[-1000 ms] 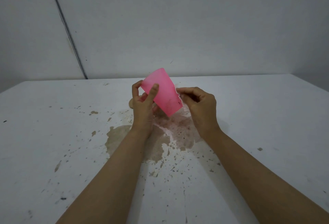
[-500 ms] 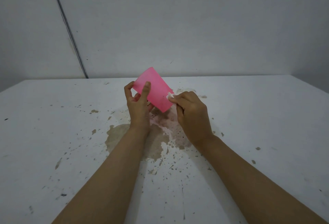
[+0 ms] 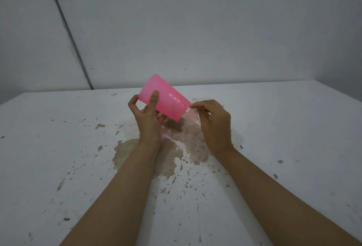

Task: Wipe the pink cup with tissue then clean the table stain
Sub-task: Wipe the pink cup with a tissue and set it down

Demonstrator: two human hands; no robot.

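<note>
The left hand (image 3: 148, 122) grips the pink cup (image 3: 166, 99) above the middle of the tabletop (image 3: 284, 120), thumb across its side. The cup is tilted, base up and far-left, mouth down to the right. The right hand (image 3: 214, 124), fingers curled, pinches a pale scrap of tissue (image 3: 193, 113) at the cup's rim, and the brown stain (image 3: 170, 157) spreads on the tabletop beneath both hands.

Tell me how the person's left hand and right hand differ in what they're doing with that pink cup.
The left hand wraps the pink cup near its base, thumb across the wall, holding it tilted above the table stain; the right hand only meets the rim. The left grips the whole cup; the right pinches a pale scrap, seemingly the tissue. Both are bare and raised above that stain.
</note>
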